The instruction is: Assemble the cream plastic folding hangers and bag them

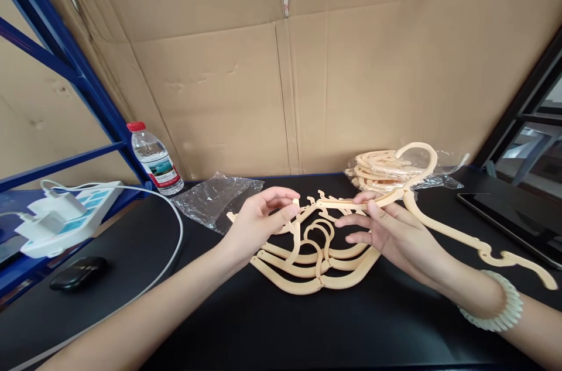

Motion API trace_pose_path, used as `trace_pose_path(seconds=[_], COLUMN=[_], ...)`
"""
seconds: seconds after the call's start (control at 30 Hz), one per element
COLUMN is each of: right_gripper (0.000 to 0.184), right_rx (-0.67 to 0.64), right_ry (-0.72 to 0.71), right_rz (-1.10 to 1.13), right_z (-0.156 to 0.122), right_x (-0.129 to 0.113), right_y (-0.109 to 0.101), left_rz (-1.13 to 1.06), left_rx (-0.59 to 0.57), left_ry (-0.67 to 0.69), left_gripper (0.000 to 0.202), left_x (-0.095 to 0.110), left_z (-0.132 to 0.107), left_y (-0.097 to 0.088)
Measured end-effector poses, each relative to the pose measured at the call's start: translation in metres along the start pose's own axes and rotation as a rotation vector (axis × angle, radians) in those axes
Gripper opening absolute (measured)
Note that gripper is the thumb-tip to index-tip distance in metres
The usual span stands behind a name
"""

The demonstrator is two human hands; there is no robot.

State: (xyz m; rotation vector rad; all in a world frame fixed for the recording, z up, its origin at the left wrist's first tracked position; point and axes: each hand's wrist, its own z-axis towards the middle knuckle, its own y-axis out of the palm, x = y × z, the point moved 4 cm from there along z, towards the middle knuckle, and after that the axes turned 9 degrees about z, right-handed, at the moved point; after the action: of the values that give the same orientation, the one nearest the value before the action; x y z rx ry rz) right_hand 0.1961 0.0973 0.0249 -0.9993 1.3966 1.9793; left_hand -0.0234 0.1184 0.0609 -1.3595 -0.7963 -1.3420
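My right hand [390, 230] grips a cream plastic folding hanger [448, 232] by one arm, near the base of its hook. That hanger's other arm stretches to the right, with a notched end section. At the left, my left hand [267, 216] is closed in a pinch on a small cream plastic piece [296, 202]; whether this joins the hanger is unclear. Below both hands, several similar hangers [302, 287] lie nested on the black tabletop [263, 330], hooks pointing away. Loose notched cream pieces [322, 194] lie behind them, partly hidden by my hands.
More hangers in clear plastic [373, 169] are stacked at the back right, near a dark tablet [509, 227]. A crumpled plastic bag [213, 198] and a water bottle [156, 160] are at the back left. A power strip [99, 207], white cable [181, 224] and black mouse [79, 272] occupy the left.
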Motion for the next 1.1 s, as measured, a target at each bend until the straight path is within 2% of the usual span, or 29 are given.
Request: trace_pose_path(seconds=[0.1,0.2,0.33,0.43,0.57,0.63,0.73,0.8,0.93,1.1], right_gripper=[0.015,0.016,0.016,0.016,0.016,0.016,0.013,0.009,0.014,0.025], right_rx=[-0.008,-0.006,-0.009,-0.006,0.006,0.02,0.065,0.084,0.076,0.072], right_ry=[0.019,0.032,0.042,0.04,0.027,0.016,-0.057,-0.083,0.025,0.124], right_rz=[0.009,0.018,0.016,0.025,0.042,0.045,0.023,-0.017,-0.069,-0.052], right_z=[0.001,0.0,-0.001,-0.001,-0.001,-0.002,-0.002,-0.003,-0.006,-0.017], right_x=[0.002,0.003,0.003,0.002,-0.002,-0.004,-0.011,-0.014,-0.005,0.016], right_y=[-0.002,-0.003,-0.005,-0.005,-0.003,-0.003,-0.006,-0.008,-0.002,0.013], left_rz=[0.001,-0.041,-0.131,-0.246,-0.317,-0.361,-0.489,-0.577,-0.691,-0.662], left_rx=[0.038,0.028,0.044,0.039,0.16,0.205,0.222,0.22,0.274,0.384], left_ry=[0.025,0.095,0.133,0.114,-0.034,-0.149,-0.291,-0.315,-0.274,-0.134], left_gripper=[0.016,0.013,0.013,0.013,0.013,0.025,0.037,0.037,0.026,0.019], left_x=[0.004,0.014,0.024,0.022,0.005,-0.006,-0.018,-0.021,-0.021,-0.02], left_z=[-0.001,-0.004,-0.016,-0.029,-0.047,-0.055,-0.064,-0.067,-0.069,-0.071], left_y=[-0.006,-0.007,0.0,0.012,0.024,0.029,0.036,0.04,0.043,0.049])
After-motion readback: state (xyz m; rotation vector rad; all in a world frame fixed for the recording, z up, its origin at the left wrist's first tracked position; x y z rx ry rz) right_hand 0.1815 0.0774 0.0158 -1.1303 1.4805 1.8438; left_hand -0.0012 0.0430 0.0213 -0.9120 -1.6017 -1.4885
